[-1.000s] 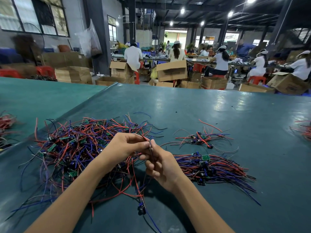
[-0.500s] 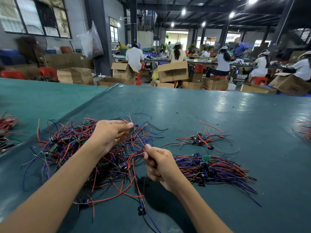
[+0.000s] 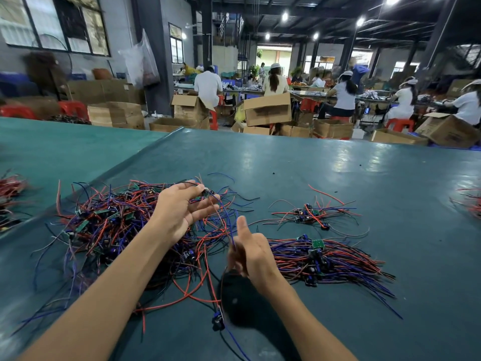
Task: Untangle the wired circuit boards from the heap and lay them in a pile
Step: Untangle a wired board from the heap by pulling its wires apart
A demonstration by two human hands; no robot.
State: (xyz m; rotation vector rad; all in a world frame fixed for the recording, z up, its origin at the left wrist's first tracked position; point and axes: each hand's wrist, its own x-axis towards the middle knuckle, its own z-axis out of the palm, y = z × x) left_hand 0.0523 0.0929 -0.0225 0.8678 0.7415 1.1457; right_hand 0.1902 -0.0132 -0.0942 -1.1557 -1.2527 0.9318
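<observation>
A tangled heap (image 3: 109, 225) of small green circuit boards with red, blue and black wires lies on the teal table at the left. My left hand (image 3: 179, 212) is raised over the heap's right side and pinches a small circuit board (image 3: 205, 193) at its fingertips. Wires run from that board down to my right hand (image 3: 247, 254), which grips them with the thumb up. To the right lies a sorted pile (image 3: 322, 261) of boards with their wires laid alongside each other. A smaller cluster (image 3: 309, 213) sits behind it.
A loose black component (image 3: 218, 320) on a blue wire lies near the front. More wire bundles show at the far left edge (image 3: 10, 188) and far right edge (image 3: 471, 201). Beyond the table (image 3: 286, 162) are cardboard boxes and seated people at benches.
My left hand has moved up and away from my right hand, pulling a board and its wires out of the heap. My right hand has stayed low, holding the wires.
</observation>
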